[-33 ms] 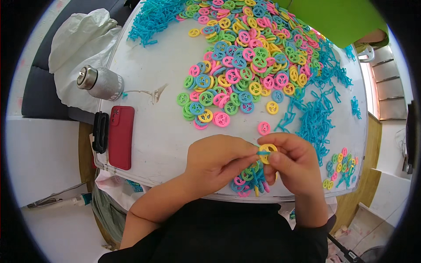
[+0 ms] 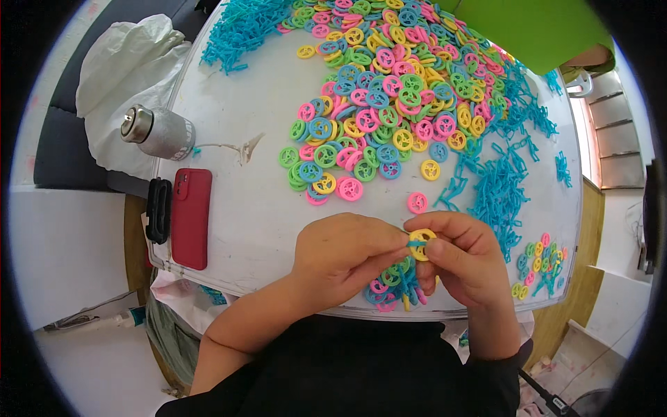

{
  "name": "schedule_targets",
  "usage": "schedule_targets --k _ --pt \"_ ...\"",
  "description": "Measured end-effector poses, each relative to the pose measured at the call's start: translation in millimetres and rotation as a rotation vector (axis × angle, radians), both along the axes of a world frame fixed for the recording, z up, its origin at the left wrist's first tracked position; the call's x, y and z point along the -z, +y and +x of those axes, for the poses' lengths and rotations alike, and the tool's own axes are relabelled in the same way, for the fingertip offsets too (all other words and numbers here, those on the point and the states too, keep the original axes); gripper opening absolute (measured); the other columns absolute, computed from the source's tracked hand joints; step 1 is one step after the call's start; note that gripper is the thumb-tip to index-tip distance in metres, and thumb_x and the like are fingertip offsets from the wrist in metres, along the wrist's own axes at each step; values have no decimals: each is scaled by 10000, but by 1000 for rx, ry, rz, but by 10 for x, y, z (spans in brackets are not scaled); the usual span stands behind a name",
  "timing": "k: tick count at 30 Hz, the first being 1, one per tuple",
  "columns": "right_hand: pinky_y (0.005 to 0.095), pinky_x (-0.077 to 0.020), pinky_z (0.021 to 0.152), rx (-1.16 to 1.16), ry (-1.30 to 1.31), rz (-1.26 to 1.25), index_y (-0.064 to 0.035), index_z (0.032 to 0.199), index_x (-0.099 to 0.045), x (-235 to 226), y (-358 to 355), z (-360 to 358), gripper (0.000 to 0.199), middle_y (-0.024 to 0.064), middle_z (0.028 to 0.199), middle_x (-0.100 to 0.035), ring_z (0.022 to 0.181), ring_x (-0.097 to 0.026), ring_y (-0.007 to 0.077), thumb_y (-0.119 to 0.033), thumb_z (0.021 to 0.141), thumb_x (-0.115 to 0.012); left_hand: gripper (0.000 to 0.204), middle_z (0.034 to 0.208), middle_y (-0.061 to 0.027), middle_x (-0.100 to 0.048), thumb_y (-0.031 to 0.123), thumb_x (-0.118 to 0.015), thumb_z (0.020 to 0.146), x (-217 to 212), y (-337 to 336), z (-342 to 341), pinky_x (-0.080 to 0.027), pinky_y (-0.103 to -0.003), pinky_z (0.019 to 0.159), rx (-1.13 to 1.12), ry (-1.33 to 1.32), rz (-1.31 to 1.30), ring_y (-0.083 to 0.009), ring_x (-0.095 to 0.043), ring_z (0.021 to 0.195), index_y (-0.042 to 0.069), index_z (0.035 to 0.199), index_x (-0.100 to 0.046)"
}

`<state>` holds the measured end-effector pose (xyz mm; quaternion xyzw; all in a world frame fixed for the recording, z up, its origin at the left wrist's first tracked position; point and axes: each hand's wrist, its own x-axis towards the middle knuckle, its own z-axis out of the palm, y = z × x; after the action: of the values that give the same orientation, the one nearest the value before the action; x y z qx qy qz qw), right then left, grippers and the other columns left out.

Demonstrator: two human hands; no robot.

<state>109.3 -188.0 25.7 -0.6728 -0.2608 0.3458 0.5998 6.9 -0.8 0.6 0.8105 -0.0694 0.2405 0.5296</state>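
Note:
A small yellow plastic wheel (image 2: 428,237) is pinched between the thumb and forefinger of my right hand (image 2: 467,257). My left hand (image 2: 344,254) is closed at the fingertips on a small blue plastic piece (image 2: 416,244), which lies across the wheel's open spokes. Most of that piece is hidden by my fingers and the wheel. Directly below the two hands, at the table's near edge, sits a small heap of coloured wheels and blue pieces (image 2: 390,286). One loose pink wheel (image 2: 417,203) lies just beyond my right hand.
A large heap of pink, yellow, green and blue wheels (image 2: 389,104) covers the far middle. Blue plastic pieces (image 2: 501,194) are piled at right, more (image 2: 243,31) at far left. A red phone (image 2: 191,219) and grey bottle (image 2: 163,132) stand left. Someone in green (image 2: 542,31) is opposite.

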Motion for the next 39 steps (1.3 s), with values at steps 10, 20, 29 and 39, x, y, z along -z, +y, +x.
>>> schedule_targets --k 10,20,29,39 --pt "241 -393 573 502 -741 -412 -19 1239 -626 -125 -536 648 332 9 769 -558 649 -468 71 -7 908 -646 284 988 -64 -688 172 -840 711 -56 1 111 -495 -353 774 169 63 322 -279 -644 917 113 960 -716" --pt "365 -497 671 18 -1427 -697 -48 922 -684 163 -165 572 184 72 834 -564 833 -594 256 -28 744 -640 146 880 -83 -670 11 -744 761 15 58 81 -472 -328 729 -157 85 186 -239 -622 817 48 898 -709" --pt "411 -502 724 9 -1338 -377 -64 918 -661 22 -224 669 211 73 933 -631 888 -618 287 -9 716 -690 217 924 -76 -671 43 -782 727 7 76 73 -467 -341 727 -256 -7 145 -246 -624 831 79 926 -704" --pt "385 -520 715 -255 -1076 -64 -28 971 -649 -63 52 157 220 114 913 -661 820 -651 302 14 760 -693 399 1085 -132 -668 99 -836 699 52 -31 76 -511 -399 819 -10 32 271 -317 -644 959 68 1065 -680"
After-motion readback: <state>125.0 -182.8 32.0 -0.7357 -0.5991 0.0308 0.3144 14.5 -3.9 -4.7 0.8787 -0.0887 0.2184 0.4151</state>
